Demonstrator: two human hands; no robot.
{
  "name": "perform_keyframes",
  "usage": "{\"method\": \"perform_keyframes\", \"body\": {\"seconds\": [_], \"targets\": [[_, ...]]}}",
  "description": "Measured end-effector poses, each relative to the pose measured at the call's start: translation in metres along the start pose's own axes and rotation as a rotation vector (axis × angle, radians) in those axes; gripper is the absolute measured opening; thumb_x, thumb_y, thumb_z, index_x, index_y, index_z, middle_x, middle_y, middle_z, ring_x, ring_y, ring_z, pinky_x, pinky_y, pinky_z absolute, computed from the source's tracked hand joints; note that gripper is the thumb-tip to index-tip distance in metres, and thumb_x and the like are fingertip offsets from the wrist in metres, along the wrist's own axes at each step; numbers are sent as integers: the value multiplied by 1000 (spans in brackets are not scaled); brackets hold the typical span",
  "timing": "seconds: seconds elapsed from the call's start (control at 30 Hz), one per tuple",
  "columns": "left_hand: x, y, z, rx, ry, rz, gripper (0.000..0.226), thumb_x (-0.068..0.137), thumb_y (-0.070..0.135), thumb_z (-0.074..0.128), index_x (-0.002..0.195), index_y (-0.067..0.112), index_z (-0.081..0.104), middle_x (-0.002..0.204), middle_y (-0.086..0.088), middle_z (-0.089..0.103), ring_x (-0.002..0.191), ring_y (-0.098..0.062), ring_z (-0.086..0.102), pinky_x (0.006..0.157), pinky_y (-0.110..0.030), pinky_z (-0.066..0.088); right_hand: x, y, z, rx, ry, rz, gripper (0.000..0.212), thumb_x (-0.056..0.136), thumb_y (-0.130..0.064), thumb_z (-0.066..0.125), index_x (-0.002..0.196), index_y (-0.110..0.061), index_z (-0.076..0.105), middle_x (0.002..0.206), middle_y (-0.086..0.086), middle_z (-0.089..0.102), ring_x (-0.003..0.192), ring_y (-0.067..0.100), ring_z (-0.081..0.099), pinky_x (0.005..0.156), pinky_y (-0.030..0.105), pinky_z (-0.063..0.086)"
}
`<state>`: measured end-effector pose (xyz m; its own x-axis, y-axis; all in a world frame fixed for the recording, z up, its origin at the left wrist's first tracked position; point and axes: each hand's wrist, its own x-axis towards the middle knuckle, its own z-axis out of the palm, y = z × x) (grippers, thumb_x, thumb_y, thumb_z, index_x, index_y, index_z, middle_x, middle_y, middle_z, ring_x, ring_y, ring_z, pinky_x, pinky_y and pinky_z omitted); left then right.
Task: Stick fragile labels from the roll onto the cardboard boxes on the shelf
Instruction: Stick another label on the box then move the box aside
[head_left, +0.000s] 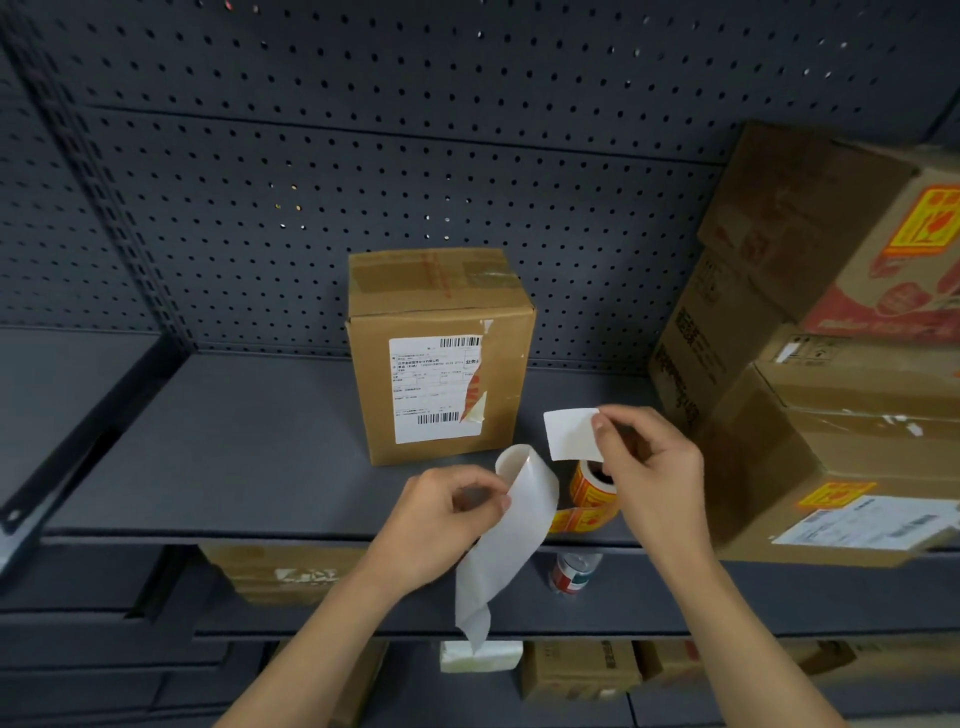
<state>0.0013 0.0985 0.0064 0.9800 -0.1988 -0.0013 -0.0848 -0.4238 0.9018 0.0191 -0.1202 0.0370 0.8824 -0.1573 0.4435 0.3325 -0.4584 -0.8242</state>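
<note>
L fingers pinch backing strip; R fingers pinch label; roll, box behind.

Label roll right of, seemingly before box

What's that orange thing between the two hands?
The roll of fragile labels sits there on the shelf, in the head view, between the backing strip in the left hand and the peeled label in the right hand.
</note>
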Motion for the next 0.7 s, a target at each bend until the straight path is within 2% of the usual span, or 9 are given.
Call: {"method": "perform_keyframes", "body": {"seconds": [0.1,0.23,0.3,0.4,0.57,0.7], "targets": [[-2,9,-7,-118,96,10,11,95,22,67,96,25,78,91,13,75,85,-9,69,76,-24,56,1,-9,10,-57,9,-139,12,93,-11,67,101,-16,74,96,-7,69,87,8,65,72,28,56],[-3,31,-13,-527,181,-94,16,97,16,62,95,12,77,92,-4,78,70,-19,67,64,-28,52,0,-19,22,-160,20,-369,16,92,-14,66,104,-8,75,102,0,69,90,5,63,77,21,54],[-1,40,-14,-729,198,-174,19,97,18,61,101,6,76,95,-11,78,68,-20,66,61,-27,51,-2,-20,28,-207,-10,-481,15,94,-15,67,103,-7,76,104,2,69,91,7,65,78,23,55],[3,46,-17,-907,202,-221,24,97,20,62,106,1,73,100,-16,77,67,-20,66,61,-27,51,-7,-19,34,-252,-66,-611,18,96,-19,64,103,-8,77,105,1,69,86,14,68,70,33,59],[8,47,-22,-920,181,-150,26,85,24,70,103,6,76,92,-12,76,70,-17,68,62,-25,53,-7,-13,40,-291,-183,-707,15,97,-21,65,106,-14,75,109,-1,68,77,22,69,66,38,58],[13,45,-19,-786,241,-85,16,86,8,72,101,5,76,89,-11,76,73,-17,66,65,-27,52,-4,-11,42,-304,-209,-676,14,97,-25,66,104,-17,75,110,-4,67,74,23,67,66,39,57]]}}
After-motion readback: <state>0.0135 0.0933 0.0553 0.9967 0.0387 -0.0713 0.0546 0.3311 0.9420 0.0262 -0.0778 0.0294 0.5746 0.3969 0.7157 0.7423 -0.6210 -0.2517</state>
